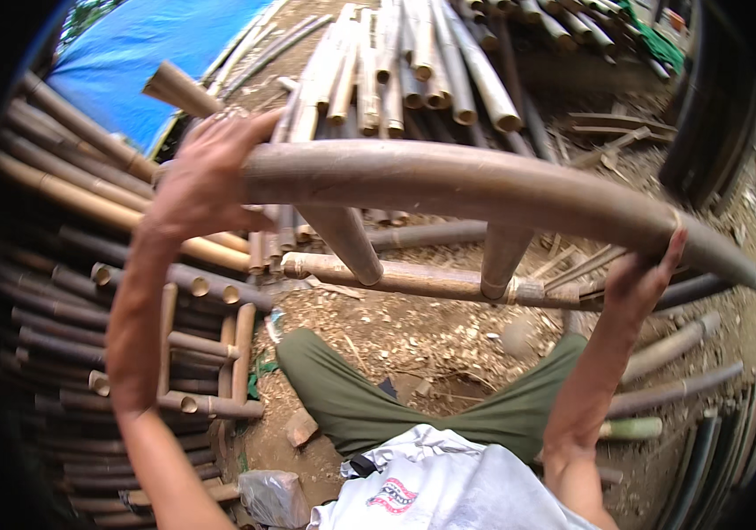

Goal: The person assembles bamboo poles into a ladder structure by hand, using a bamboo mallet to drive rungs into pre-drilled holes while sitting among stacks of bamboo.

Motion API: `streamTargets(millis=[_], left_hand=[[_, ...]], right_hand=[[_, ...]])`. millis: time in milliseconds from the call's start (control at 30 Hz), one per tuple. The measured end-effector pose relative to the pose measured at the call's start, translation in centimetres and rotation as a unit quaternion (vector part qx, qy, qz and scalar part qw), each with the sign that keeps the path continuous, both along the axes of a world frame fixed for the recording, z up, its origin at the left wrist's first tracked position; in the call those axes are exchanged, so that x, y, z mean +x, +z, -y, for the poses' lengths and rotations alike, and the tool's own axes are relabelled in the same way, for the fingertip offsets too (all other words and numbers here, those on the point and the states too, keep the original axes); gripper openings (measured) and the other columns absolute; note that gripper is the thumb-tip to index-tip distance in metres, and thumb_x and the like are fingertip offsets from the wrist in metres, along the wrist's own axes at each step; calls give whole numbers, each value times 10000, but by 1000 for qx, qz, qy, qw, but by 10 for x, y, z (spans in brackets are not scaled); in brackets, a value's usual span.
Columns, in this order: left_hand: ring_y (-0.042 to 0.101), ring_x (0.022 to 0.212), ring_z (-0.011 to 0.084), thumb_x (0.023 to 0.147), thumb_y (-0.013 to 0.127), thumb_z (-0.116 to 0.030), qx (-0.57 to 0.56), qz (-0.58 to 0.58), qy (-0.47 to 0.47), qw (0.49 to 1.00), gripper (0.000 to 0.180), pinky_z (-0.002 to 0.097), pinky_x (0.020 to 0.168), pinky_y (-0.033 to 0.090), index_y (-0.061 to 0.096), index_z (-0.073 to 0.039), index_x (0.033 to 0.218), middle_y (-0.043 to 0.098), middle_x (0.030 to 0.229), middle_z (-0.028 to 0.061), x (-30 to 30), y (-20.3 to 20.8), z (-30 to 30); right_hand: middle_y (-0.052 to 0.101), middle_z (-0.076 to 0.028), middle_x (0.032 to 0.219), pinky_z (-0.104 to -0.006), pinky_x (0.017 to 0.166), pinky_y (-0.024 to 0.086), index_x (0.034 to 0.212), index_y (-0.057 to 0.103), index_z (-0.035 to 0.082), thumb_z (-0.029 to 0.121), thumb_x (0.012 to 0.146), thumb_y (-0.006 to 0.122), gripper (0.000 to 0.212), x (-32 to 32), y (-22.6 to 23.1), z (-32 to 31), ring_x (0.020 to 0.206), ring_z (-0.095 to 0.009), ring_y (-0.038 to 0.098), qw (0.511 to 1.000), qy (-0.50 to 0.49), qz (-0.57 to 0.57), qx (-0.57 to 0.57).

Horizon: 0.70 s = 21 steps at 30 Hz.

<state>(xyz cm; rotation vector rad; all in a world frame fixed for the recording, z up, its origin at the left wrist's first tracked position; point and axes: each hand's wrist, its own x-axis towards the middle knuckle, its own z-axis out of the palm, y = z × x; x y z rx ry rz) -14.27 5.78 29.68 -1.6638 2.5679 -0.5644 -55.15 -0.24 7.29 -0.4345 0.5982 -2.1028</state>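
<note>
In front of me a bamboo frame (449,172) is held up. Its thick brown pole curves across the view, and two short bamboo rungs (343,238) run from it to a thinner, paler pole (422,276) lower down. My left hand (206,177), slightly blurred, wraps around the left end of the thick pole, its thumb underneath. Toward the right end, my right hand (638,278) grips the same pole from below, thumb up along its side. Part of the right-hand fingers is hidden behind the pole.
Stacked bamboo poles (60,336) line the left side, with a small bamboo frame (210,353) on them. More poles (413,71) lie ahead, beside a blue tarp (122,62). Wood chips (396,336) cover the ground. A brick piece (301,429) and a plastic bag (272,497) lie near me.
</note>
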Motion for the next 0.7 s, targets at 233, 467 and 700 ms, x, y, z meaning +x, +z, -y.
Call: streamTargets(millis=[233, 467, 700], left_hand=[[655, 904, 349, 517, 852, -172, 126, -106, -32, 986, 680, 420, 798, 526, 564, -67, 1123, 659, 991, 158, -40, -100, 22], [674, 922, 271, 661, 806, -290, 160, -119, -67, 978, 662, 377, 812, 557, 519, -59, 1211, 666, 1064, 149, -209, -185, 72], [666, 890, 241, 669, 736, -251, 140, -107, -113, 978, 510, 368, 746, 572, 542, -97, 1115, 657, 988, 112, -283, -237, 99]], right_hand=[[553, -78, 1200, -372, 1035, 375, 1257, 499, 74, 428, 928, 549, 486, -138, -18, 58, 1135, -220, 518, 995, -45, -80, 42], [624, -47, 1000, -319, 869, 445, 1107, 600, 94, 452, 874, 581, 427, -341, -51, 94, 951, -187, 583, 965, -79, -169, 185], [617, -13, 1065, -331, 853, 398, 1126, 614, 124, 396, 817, 659, 414, -407, -82, 82, 970, -197, 555, 964, -57, -131, 222]])
